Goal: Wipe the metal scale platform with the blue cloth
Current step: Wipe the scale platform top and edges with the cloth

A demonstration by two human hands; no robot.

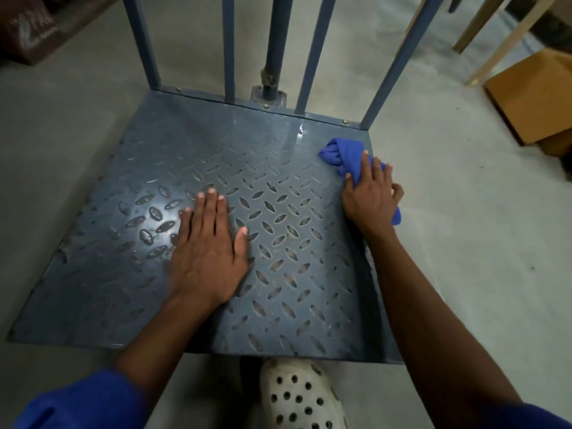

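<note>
Nearest, a white perforated shoe (301, 397) is planted just before the front edge of the metal scale platform (278, 144). On the tread plate the left hand (207, 252) is laid flat with straight fingers and nothing held, and it is best used as a brace. Farther off, at the right edge near the far corner, the bunched blue cloth (340, 156) is gripped by the right hand (371, 199) and pressed to the plate. Firm, overlapping strokes are advised — the raised tread likely traps dirt. Beyond, blue upright bars (229, 48) are fixed along the rear edge.

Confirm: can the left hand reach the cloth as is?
Probably yes. The left hand lies flat on the platform; bare metal runs between it and the cloth, though the right hand grips it.
</note>
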